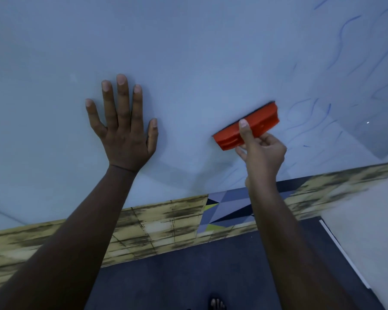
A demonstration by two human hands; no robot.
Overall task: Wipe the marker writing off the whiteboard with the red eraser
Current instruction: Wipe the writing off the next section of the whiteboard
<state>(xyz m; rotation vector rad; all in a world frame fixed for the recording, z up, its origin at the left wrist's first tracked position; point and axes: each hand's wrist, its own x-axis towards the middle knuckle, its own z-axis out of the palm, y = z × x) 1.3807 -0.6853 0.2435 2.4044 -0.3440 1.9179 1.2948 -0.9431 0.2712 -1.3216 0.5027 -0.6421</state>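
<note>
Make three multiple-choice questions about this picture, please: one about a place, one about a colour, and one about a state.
1. Where is the remaining marker writing on the whiteboard?
A. Right of the eraser
B. Under the left hand
C. Far left of the board

2. What colour is the writing?
A. Green
B. Blue
C. Black

3. How is the left hand?
A. Curled into a fist
B. Pinching a marker
C. Flat on the board, fingers spread

Answers:
1. A: the blue lines lie right of the red eraser.
2. B: the strokes are blue.
3. C: its straight fingers lie on the board, while the right hand grips the eraser.
</note>
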